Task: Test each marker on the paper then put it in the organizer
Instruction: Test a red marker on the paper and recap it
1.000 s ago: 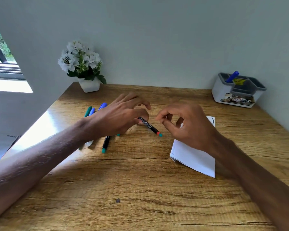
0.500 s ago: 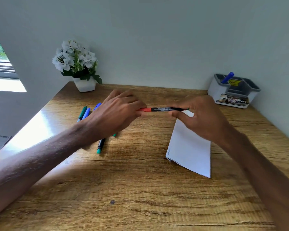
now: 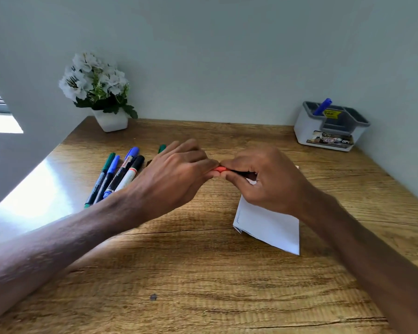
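- Site: a wood-grain desk [image 3: 203, 273] set against a pale wall, with a flower pot [image 3: 111, 120] at back left. The organizer [image 3: 307, 131] stands at back right, and one blue marker [image 3: 322, 106] stands in its left side.
- Stock: the loose markers [image 3: 121, 174] lie in a rough row on the desk, just beside the left hand [image 3: 176, 174].
- Item in hand: a red-capped marker [image 3: 219, 169], held level between both hands over the far end of the folded paper [image 3: 273, 227].
- Grip: the left hand pinches the red cap in its fingertips. The right hand [image 3: 270, 182] has its fingers curled round the black barrel.
- Assessed step: uncapping.
- Recommended: pull straight along the barrel with the right hand steady, to avoid a jerk. Keep the cap in the left hand for recapping.
- Recommended: test lightly on bare paper beside the small scribble at its left edge, since the loose sheet may slide.
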Available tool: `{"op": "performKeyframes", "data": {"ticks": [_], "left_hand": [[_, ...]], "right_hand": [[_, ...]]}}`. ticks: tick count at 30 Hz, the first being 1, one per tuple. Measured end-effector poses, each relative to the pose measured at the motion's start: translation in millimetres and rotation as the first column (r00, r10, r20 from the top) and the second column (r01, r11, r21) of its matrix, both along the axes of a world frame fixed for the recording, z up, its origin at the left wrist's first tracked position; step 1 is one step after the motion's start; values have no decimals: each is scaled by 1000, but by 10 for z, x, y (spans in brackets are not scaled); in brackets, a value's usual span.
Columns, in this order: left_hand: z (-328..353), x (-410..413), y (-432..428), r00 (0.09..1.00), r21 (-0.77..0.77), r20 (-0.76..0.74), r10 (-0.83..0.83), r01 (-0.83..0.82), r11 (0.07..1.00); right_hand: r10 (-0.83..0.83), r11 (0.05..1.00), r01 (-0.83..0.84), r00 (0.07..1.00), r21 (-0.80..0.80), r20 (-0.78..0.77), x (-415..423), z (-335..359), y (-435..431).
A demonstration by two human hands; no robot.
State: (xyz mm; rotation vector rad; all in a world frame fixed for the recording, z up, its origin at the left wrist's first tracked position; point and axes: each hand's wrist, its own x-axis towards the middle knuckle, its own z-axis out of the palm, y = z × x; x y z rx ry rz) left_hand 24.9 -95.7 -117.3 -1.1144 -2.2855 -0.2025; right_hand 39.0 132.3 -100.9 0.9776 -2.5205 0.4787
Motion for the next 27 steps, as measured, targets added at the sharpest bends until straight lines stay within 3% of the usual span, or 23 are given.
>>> {"op": "performKeyframes", "data": {"ticks": [5, 10, 14, 16, 19, 23, 27], "left_hand": [[-15, -25, -1, 997, 17, 24, -68, 68, 998], [19, -29, -25, 997, 1, -50, -54, 54, 999], [35, 49, 14, 993, -76, -37, 116, -118, 990], [34, 74, 23, 982, -49, 37, 183, -181, 982], [35, 95, 10, 973, 39, 122, 197, -203, 978], [50, 152, 47, 963, 170, 267, 29, -76, 982], [23, 203, 116, 841, 309, 504, -198, 39, 950]], "right_hand": [[-28, 996, 33, 998, 89, -53, 43, 4, -9], [-110, 984, 124, 988, 129, -110, 37, 31, 32], [-256, 960, 248, 966, 131, 43, 73, 115, -14], [-256, 966, 256, 951, 21, 174, 86, 144, 45], [-74, 917, 211, 923, -337, 377, 46, 197, 184], [244, 673, 258, 807, -693, 538, -16, 257, 266], [465, 454, 314, 714, -834, 523, 7, 213, 354]]}}
